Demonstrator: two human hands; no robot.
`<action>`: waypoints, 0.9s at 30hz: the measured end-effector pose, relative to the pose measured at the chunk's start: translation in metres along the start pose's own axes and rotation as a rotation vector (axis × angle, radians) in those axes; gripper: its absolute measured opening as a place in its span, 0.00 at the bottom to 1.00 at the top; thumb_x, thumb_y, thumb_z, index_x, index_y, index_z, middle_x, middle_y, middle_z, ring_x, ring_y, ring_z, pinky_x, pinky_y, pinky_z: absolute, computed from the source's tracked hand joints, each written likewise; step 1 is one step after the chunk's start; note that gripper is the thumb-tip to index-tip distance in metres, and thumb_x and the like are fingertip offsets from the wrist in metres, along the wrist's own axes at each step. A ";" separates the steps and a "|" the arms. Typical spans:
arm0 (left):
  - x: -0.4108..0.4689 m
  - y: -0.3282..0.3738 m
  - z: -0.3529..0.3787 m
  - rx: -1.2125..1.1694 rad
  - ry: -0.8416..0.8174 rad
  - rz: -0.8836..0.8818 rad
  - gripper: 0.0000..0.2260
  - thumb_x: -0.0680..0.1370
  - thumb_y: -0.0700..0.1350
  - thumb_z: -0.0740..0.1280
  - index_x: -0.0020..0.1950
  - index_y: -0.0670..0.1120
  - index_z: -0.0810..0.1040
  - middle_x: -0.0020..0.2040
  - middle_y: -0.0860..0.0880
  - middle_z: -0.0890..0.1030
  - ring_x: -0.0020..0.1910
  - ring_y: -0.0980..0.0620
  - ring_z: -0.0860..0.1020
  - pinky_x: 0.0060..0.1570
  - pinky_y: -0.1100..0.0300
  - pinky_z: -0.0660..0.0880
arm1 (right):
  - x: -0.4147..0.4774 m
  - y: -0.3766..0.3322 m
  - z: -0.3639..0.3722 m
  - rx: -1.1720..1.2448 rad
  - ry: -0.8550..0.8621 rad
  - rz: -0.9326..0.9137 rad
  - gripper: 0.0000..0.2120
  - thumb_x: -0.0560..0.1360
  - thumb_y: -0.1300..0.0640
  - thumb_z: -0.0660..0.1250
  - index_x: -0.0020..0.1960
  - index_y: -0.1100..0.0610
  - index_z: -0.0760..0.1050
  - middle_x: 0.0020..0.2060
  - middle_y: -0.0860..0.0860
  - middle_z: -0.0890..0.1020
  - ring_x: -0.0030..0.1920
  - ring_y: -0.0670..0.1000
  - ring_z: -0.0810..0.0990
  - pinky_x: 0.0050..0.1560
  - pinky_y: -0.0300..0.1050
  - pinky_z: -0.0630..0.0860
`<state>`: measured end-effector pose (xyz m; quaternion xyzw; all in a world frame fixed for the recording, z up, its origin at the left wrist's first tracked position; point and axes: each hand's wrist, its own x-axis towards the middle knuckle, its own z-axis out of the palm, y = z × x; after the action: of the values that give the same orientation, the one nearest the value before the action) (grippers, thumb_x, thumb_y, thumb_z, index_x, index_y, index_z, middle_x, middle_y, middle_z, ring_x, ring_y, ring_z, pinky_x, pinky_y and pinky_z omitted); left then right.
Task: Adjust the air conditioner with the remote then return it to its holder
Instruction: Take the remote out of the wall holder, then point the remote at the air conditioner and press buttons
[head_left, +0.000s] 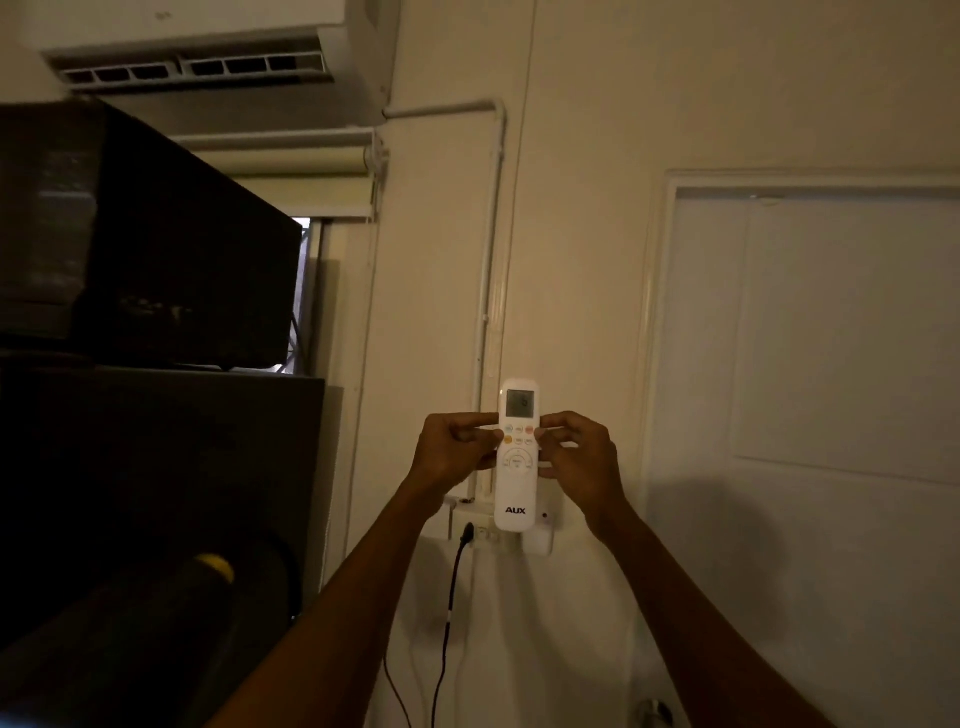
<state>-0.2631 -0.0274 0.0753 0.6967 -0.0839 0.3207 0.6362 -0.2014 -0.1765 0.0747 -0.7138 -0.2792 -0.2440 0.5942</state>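
Both hands are pinching the white remote (517, 457) by its long sides, the left hand (453, 453) on the left, the right hand (577, 456) on the right, in front of the wall. It looks light, hard and smooth, so side edges are giving the safest hold.

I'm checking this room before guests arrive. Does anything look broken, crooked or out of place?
Nothing stands out. The remote is upright between the left hand and the right hand, the air conditioner looks intact, and a black cable hangs from the socket.
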 end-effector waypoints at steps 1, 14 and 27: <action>-0.007 0.007 -0.005 -0.001 -0.008 0.003 0.14 0.74 0.37 0.69 0.59 0.40 0.79 0.50 0.40 0.85 0.40 0.56 0.84 0.36 0.65 0.81 | -0.007 -0.009 0.001 -0.005 0.012 -0.002 0.08 0.74 0.58 0.69 0.52 0.59 0.77 0.50 0.56 0.83 0.48 0.55 0.84 0.43 0.51 0.84; -0.092 0.099 -0.072 -0.018 -0.063 0.033 0.14 0.73 0.38 0.70 0.59 0.40 0.80 0.53 0.38 0.83 0.47 0.46 0.84 0.38 0.64 0.82 | -0.102 -0.136 0.017 -0.037 0.144 -0.039 0.08 0.74 0.59 0.69 0.52 0.61 0.77 0.49 0.58 0.83 0.47 0.57 0.84 0.42 0.53 0.84; -0.200 0.185 -0.143 0.029 -0.043 0.027 0.13 0.74 0.37 0.69 0.58 0.41 0.79 0.54 0.39 0.84 0.45 0.49 0.84 0.35 0.65 0.81 | -0.202 -0.251 0.034 0.019 0.117 -0.015 0.06 0.74 0.60 0.68 0.50 0.60 0.77 0.48 0.57 0.83 0.45 0.56 0.85 0.35 0.45 0.83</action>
<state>-0.5651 0.0164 0.1167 0.7112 -0.1022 0.3155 0.6198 -0.5198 -0.1306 0.1100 -0.6904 -0.2517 -0.2872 0.6145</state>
